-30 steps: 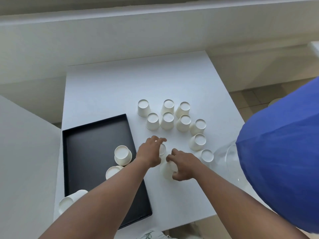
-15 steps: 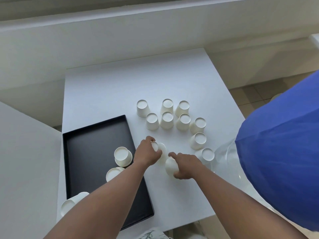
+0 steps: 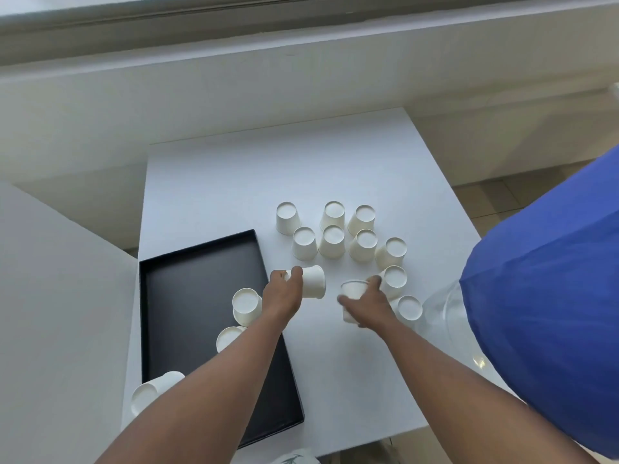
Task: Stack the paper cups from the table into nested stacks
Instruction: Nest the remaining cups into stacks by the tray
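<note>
Several white paper cups stand upside down in a cluster (image 3: 332, 241) on the white table (image 3: 234, 182). My left hand (image 3: 281, 298) grips one paper cup (image 3: 314, 281), tipped on its side with its mouth facing right. My right hand (image 3: 366, 304) holds a second paper cup (image 3: 353, 289) mouth-up, just right of the first; the two cups are a small gap apart. Two more inverted cups (image 3: 395, 277) sit close behind my right hand.
A black tray (image 3: 187, 279) lies at the left with two inverted cups (image 3: 246, 304) on it. Another cup (image 3: 150, 393) lies on its side by the tray's near left corner. A clear glass vessel (image 3: 442, 316) and a blue sleeve (image 3: 549, 296) fill the right.
Both hands have lifted their cups off the table. The left cup has been tipped sideways and the right cup turned mouth-up.
</note>
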A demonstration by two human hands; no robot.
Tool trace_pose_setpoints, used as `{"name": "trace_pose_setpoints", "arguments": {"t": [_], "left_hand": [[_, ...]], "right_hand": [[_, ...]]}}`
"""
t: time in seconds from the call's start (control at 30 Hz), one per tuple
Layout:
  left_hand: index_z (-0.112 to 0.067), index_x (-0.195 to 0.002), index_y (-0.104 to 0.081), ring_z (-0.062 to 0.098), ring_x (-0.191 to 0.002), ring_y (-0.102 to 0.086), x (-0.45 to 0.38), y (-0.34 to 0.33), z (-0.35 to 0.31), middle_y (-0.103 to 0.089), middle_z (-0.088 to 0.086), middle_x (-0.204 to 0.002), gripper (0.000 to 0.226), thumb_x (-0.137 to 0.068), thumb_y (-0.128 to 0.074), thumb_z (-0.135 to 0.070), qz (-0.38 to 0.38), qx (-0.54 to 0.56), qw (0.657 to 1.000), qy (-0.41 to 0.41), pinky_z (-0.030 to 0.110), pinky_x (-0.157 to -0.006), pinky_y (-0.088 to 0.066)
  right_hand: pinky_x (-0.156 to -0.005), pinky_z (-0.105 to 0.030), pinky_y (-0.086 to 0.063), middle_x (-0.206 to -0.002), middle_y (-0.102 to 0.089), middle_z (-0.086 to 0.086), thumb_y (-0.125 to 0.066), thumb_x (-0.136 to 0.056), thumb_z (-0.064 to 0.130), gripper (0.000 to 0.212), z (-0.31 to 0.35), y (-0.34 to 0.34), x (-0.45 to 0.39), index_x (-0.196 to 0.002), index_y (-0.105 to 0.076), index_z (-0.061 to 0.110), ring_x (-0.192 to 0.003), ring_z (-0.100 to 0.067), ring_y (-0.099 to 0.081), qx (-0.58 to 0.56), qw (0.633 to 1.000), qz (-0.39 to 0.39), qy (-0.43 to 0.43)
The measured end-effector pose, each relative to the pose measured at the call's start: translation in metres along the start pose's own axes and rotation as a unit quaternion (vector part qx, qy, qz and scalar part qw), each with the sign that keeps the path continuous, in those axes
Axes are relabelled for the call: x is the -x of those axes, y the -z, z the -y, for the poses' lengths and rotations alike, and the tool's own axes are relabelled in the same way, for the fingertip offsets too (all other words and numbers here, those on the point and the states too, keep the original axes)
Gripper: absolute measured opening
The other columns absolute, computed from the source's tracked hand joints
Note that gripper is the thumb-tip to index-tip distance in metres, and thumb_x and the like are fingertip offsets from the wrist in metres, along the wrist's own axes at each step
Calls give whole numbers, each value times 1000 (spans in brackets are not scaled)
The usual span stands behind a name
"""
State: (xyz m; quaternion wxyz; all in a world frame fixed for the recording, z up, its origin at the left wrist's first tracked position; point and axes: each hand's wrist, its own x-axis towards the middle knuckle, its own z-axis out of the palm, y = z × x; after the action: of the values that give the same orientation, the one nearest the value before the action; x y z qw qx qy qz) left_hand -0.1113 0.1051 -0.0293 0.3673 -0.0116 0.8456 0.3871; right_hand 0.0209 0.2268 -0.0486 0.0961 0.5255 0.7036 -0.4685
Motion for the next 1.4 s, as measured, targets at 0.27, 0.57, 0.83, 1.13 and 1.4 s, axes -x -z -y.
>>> {"name": "trace_pose_setpoints", "arguments": {"t": [0.27, 0.57, 0.83, 1.13, 1.4], "left_hand": [[-16, -122, -51, 29, -103, -65, 7, 5, -1, -57, 2, -107, 45, -94, -40, -50, 10, 74, 997, 20, 34, -76, -46], [-9, -125, -55, 18, -91, -62, 15, 20, -12, -59, 11, -122, 51, -89, -45, -43, 34, 194, 980, -20, 42, -96, -57], [-9, -121, -52, 17, -94, -58, 21, 31, -22, -55, 3, -111, 28, -101, -43, -26, 37, 223, 974, -29, 38, -93, -58], [-6, -122, -53, 34, -113, -65, 30, 42, -37, -59, 17, -123, 33, -99, -42, -27, 52, 221, 973, -30, 29, -76, -60], [-7, -125, -58, 25, -91, -75, 37, 49, -37, -67, 13, -113, 40, -98, -39, -31, 97, 207, 974, -13, 36, -93, -59]], "right_hand": [[-72, -36, -62, -119, -56, -5, -79, -73, 45, 76, 33, 9, -4, -125, -31, 19, -98, -28, -67, -369, 922, -19, -113], [-77, -38, -62, -104, -71, -9, -73, -80, 52, 53, 60, 12, 3, -115, -59, 16, -81, -25, -75, -395, 916, 47, -42], [-84, -42, -60, -104, -73, -9, -56, -88, 64, 52, 77, 23, 13, -114, -63, 19, -87, -24, -74, -350, 933, 80, -1], [-83, -39, -60, -110, -69, -7, -48, -89, 71, 60, 95, 29, 26, -115, -62, 19, -85, -22, -75, -258, 956, 129, 60], [-75, -34, -56, -110, -71, -8, -35, -96, 66, 55, 106, 24, 36, -117, -62, 23, -81, -24, -74, -237, 952, 176, 82]]}}
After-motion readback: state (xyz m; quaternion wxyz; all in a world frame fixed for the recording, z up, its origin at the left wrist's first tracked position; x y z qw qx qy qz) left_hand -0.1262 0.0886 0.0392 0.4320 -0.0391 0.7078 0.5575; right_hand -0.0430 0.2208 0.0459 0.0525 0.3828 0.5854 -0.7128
